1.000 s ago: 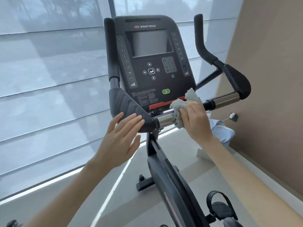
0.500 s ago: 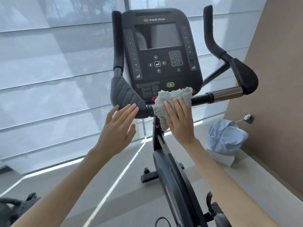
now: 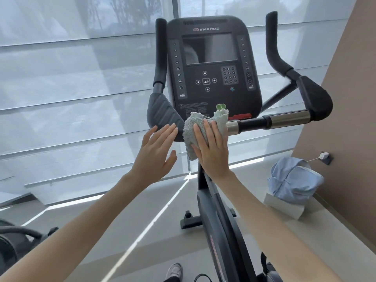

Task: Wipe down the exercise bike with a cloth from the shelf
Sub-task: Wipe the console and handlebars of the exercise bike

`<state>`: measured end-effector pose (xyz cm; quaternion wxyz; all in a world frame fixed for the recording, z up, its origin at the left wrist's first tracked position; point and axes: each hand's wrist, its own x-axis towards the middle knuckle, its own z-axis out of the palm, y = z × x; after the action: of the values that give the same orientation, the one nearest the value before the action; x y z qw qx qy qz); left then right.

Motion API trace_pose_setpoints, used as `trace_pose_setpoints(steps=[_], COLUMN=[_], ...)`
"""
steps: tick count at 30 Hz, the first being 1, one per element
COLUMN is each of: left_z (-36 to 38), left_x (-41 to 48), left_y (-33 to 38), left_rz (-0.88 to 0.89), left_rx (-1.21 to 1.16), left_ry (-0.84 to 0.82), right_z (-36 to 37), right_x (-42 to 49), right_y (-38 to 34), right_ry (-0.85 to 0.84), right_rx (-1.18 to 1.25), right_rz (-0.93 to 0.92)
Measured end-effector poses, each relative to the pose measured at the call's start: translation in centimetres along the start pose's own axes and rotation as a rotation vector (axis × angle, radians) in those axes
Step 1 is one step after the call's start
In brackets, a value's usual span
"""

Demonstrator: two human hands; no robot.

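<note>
A black exercise bike (image 3: 215,202) stands before me, its console (image 3: 211,64) facing me above a horizontal handlebar (image 3: 270,122). A pale green terry cloth (image 3: 190,133) is bunched over the left part of that bar, just right of the left black elbow pad (image 3: 162,113). My right hand (image 3: 211,148) presses the cloth against the bar with straight fingers. My left hand (image 3: 155,153) is spread open beside it, fingertips at the lower edge of the left pad.
Window blinds fill the left and back. A tan wall runs along the right, with a light blue bag (image 3: 293,180) on a white box at its foot. Dark equipment (image 3: 14,243) sits at the lower left. A shoe (image 3: 175,270) shows at the bottom.
My right hand has slid the cloth leftward along the handlebar, from its middle toward the left pad. My left hand stays open near the left pad.
</note>
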<state>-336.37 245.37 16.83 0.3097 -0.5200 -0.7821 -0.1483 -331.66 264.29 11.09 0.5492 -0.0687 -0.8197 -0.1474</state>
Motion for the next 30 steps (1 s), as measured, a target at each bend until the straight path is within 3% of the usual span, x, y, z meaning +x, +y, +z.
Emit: trace_pose_setpoints(steps=[3,7,11,15,20,25,30], left_z=[-0.2,-0.1,0.2,0.2,-0.2,0.2,0.4], left_x=[0.0,0.0,0.2,0.2,0.3,0.3,0.2], left_y=[0.1,-0.2,0.2,-0.3,-1.4,-1.4,-1.2], left_rz=[0.015,0.023,0.006,0.015,0.049,0.025,0.004], left_rx=[0.001,0.004,0.005,0.006,-0.02,-0.112,-0.131], left_ry=[-0.004,-0.009,-0.018,-0.027,0.011,0.049,0.044], right_z=[-0.3,-1.6,-1.9,-1.4,-1.1,-2.3,-3.3], right_x=[0.2,0.1,1.2,2.6,2.3,0.6,2.5], right_y=[2.8,6.2,4.6,2.0,5.4,9.0,4.0], right_ry=[0.009,-0.017,-0.039,-0.015,0.017,-0.016,-0.128], right_rx=[-0.03,-0.028,-0.027,-0.015,-0.006,0.031,0.169], right_rz=[-0.152,-0.136,-0.101,-0.176,-0.367,-0.24,0.081])
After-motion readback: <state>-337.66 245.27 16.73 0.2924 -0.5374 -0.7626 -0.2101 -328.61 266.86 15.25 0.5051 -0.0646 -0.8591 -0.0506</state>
